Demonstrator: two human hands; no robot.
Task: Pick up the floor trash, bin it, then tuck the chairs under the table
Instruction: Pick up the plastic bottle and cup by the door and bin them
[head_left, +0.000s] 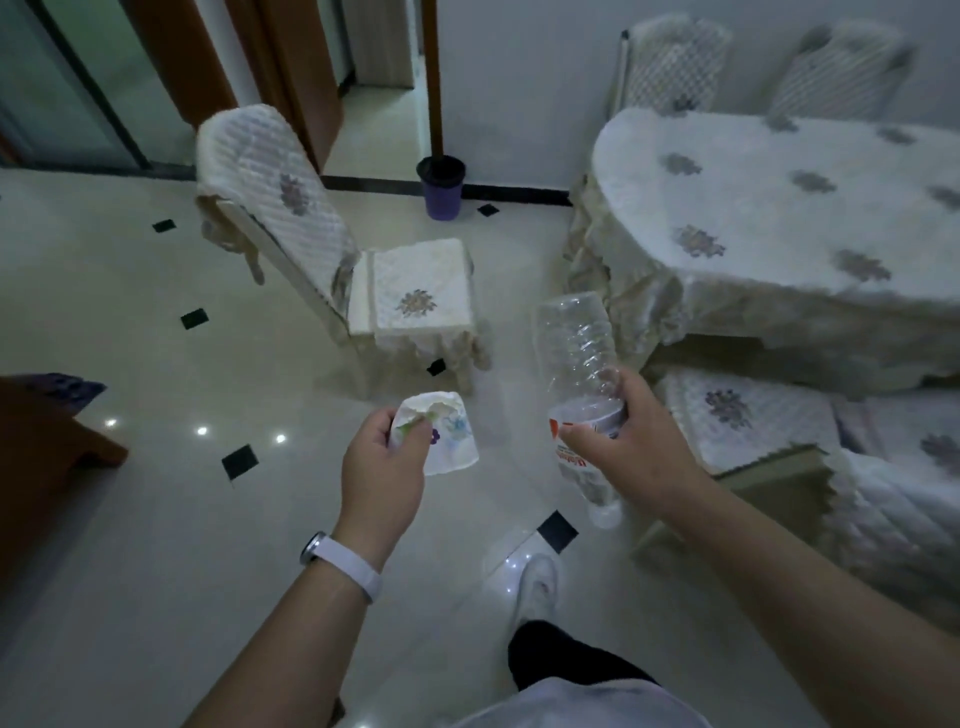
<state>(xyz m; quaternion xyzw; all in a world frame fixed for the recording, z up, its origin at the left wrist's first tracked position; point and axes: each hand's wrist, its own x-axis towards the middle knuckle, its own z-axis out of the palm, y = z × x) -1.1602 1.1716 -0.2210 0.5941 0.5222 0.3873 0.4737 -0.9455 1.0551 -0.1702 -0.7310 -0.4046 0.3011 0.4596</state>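
Note:
My left hand grips a crushed white paper cup with a coloured flower print. An empty clear plastic bottle is held bottom-up in my right hand, its cap end pointing down. A purple bin with a black liner stands against the far wall, well beyond both hands. One covered chair stands out on the floor, away from the table. A second chair sits at the table's near side, right of my right hand.
Two more covered chairs stand behind the table by the wall. A brown wooden cabinet edge juts in at the left. Shiny pale tiled floor with small black insets lies around my foot. A doorway opens behind the bin.

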